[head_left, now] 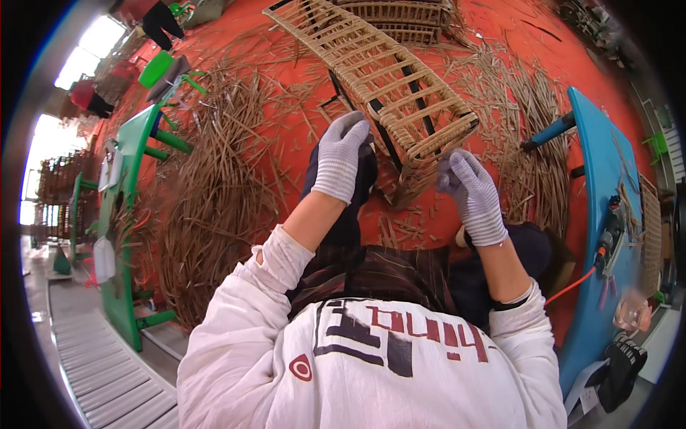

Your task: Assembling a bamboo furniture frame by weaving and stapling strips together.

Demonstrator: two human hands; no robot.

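Note:
A long woven rattan rack [421, 107] with dark metal bars and ladder-like cross strips stands tilted before me, its near end towards my lap. My left hand [339, 157], in a pale striped knit glove, is beside the rack's left side, fingers stretched up and apart from the weave as far as I can see. Close to the near right corner is my right hand [471, 191], gloved the same way. Its fingers are curled in with the thumb against them; whatever they may grip is too small to make out.
Heaps of loose rattan strips [214, 193] cover the red floor [293, 75] on both sides. A green table [128, 214] stands at left beside a roller conveyor [107, 365]. On the right, a blue table [597, 157] carries a power tool [609, 232] with an orange cord.

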